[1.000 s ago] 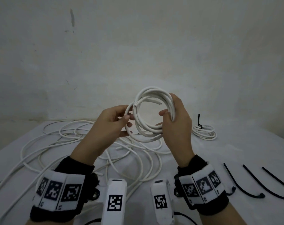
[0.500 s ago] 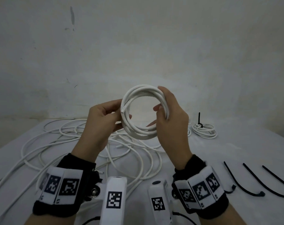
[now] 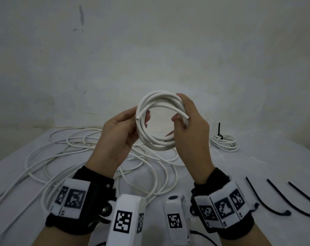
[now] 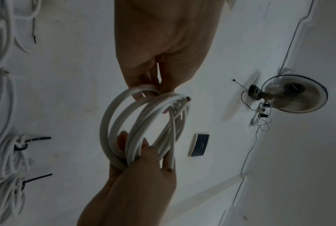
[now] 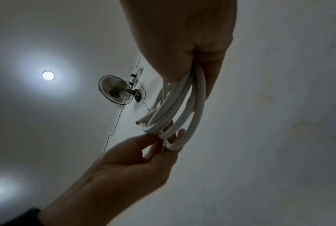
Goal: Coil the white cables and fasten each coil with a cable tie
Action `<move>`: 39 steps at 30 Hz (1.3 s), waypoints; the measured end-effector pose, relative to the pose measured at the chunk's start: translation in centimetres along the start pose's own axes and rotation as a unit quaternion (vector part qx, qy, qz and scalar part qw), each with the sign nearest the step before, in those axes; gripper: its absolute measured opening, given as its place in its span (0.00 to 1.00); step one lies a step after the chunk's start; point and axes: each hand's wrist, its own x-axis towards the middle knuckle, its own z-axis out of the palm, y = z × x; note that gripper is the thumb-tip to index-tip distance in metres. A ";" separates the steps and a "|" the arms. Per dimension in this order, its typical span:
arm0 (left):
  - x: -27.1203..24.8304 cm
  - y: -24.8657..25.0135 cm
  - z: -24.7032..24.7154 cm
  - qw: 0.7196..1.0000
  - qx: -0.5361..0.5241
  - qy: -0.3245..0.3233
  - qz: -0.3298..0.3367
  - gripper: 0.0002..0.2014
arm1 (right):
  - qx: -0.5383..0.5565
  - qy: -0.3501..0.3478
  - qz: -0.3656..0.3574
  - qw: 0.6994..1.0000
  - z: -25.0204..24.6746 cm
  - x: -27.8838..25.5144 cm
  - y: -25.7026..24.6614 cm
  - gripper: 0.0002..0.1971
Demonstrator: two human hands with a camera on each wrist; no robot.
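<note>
A coil of thick white cable (image 3: 161,146) is held upright in the air in front of the wall. My left hand (image 3: 133,125) pinches its left side, thumb in front and fingers behind. My right hand (image 3: 183,110) grips the right side with its fingers curled over the turns. One cut end (image 3: 185,118) sticks out by the right thumb, the other (image 3: 138,118) lies by the left thumb. In the left wrist view the coil (image 4: 113,122) spans between both hands. The right wrist view shows the coil (image 5: 199,107) edge-on.
Loose white cables (image 3: 76,155) sprawl over the white table (image 3: 257,167) below and to the left. A small coil (image 3: 225,144) fastened with a black tie (image 3: 219,129) lies at the back right. Three black cable ties (image 3: 267,201) lie at the front right. A wall rises behind.
Both hands have raised the coil and brought it slightly left. The coil has turned in the grip, and a cut end now shows by the right thumb.
</note>
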 end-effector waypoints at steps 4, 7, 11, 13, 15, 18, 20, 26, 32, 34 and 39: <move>-0.2 0.0 0.5 0.998 -0.039 -0.037 -0.038 0.17 | -0.036 0.006 -0.007 0.999 0.4 -0.2 0.3 0.25; -0.1 0.1 0.3 0.997 0.002 -0.044 -0.062 0.24 | -0.048 -0.015 -0.009 0.999 0.7 -0.3 0.7 0.25; 0.2 0.0 0.0 0.997 0.021 -0.044 -0.060 0.18 | -0.053 -0.051 -0.020 0.997 1.0 -0.3 1.0 0.24; 0.3 0.1 -0.2 0.997 0.013 -0.048 -0.053 0.17 | -0.034 -0.062 -0.032 0.997 1.0 -0.2 0.8 0.22; 0.4 0.2 -0.3 0.998 0.007 -0.049 -0.045 0.17 | -0.016 -0.055 -0.059 0.997 0.8 -0.2 0.6 0.20; 0.4 0.0 -0.3 0.998 -0.002 -0.053 -0.035 0.16 | -0.024 0.009 -0.114 0.993 0.9 -0.4 0.4 0.10; 0.3 -0.1 0.0 0.998 0.002 -0.053 -0.035 0.15 | -0.027 0.046 -0.129 0.990 1.0 -0.4 0.5 0.06; -0.1 -0.2 0.4 0.998 0.027 -0.047 -0.019 0.16 | -0.054 0.033 -0.129 0.990 0.4 0.0 1.1 0.08; -0.4 -0.8 0.3 0.991 0.070 -0.106 -0.039 0.10 | -0.059 0.075 -0.132 0.987 0.1 0.0 1.2 0.10; -0.5 -0.8 0.1 0.984 0.088 -0.139 -0.065 0.12 | -0.060 0.090 -0.133 0.985 0.1 0.0 1.3 0.10; -0.4 0.0 -0.9 0.975 0.087 -0.184 -0.094 0.15 | -0.052 0.088 -0.133 0.986 0.5 -0.3 0.8 0.10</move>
